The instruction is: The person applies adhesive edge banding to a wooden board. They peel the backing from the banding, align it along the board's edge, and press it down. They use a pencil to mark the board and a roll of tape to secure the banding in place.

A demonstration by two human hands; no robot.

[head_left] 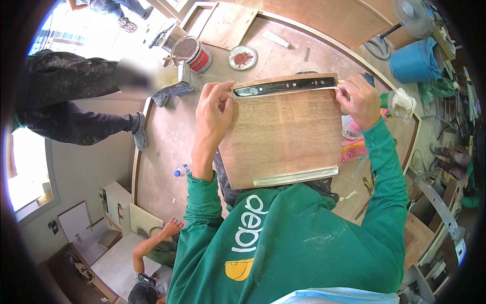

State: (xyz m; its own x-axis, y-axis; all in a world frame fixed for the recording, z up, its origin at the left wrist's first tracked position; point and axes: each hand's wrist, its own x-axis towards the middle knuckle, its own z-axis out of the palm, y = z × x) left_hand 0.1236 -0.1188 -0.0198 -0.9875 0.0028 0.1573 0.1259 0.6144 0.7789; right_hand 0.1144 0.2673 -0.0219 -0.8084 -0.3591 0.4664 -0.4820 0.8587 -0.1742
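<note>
A flat brown wooden board [288, 131] lies in front of me over my lap. Along its far edge runs a black metal rail [286, 86] with holes and screws, bordered by a thin pale strip. Another whitish strip [295, 176] covers part of the near edge. My left hand [212, 109] is closed on the far left corner, thumb and fingers bent around it. At the far right corner my right hand [359, 99] pinches beside the rail's end. I cannot tell whether its fingertips hold the wood itself or the pale strip.
Beyond the board are a red-labelled bucket [196, 57] and a white plate [242, 58] of reddish material. A water bottle [181, 170] lies left; a pink printed bag [353, 138] and pliers [368, 186] lie right. A blue bin [414, 61] stands far right. Other people are at left.
</note>
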